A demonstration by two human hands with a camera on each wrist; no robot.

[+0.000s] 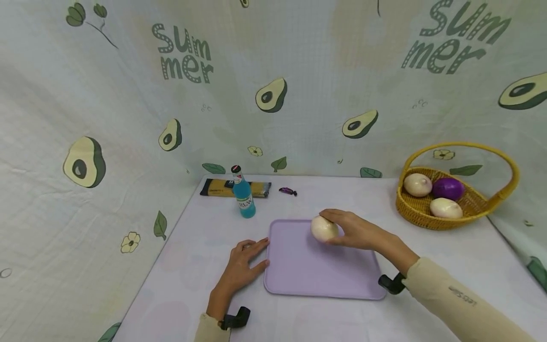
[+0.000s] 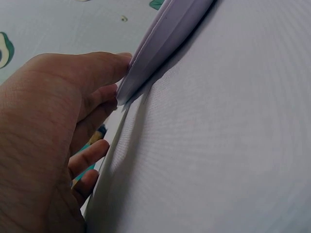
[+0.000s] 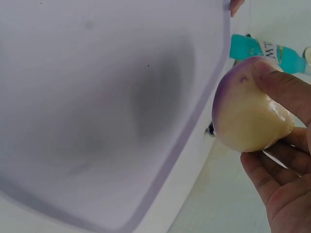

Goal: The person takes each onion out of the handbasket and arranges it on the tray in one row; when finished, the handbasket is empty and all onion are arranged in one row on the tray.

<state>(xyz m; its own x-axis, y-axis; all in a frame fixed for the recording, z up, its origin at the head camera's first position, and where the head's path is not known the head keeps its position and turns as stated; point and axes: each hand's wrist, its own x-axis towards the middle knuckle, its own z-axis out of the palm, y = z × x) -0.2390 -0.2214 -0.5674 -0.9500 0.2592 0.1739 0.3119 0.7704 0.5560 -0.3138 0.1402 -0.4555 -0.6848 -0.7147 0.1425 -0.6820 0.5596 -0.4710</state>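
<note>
My right hand (image 1: 352,230) holds a round turnip (image 1: 323,229) between thumb and fingers, over the back part of a lilac tray (image 1: 316,270). In the right wrist view the turnip (image 3: 248,111) is glossy cream with a purple flush on one side, and its shadow falls on the tray (image 3: 97,73). My left hand (image 1: 243,266) rests at the tray's left edge, fingers fairly straight. Seen from the left wrist, the thumb of that hand (image 2: 53,97) touches the tray's rim (image 2: 160,43), with the other fingers partly hidden behind it.
A yellow wicker basket (image 1: 412,218) at the back right holds two cream vegetables (image 1: 446,208) and a purple one (image 1: 447,189). Behind the tray, to the left, stand a blue bottle (image 1: 244,197), a long yellow-and-black packet (image 1: 218,188) and a small purple wrapped candy (image 1: 287,191).
</note>
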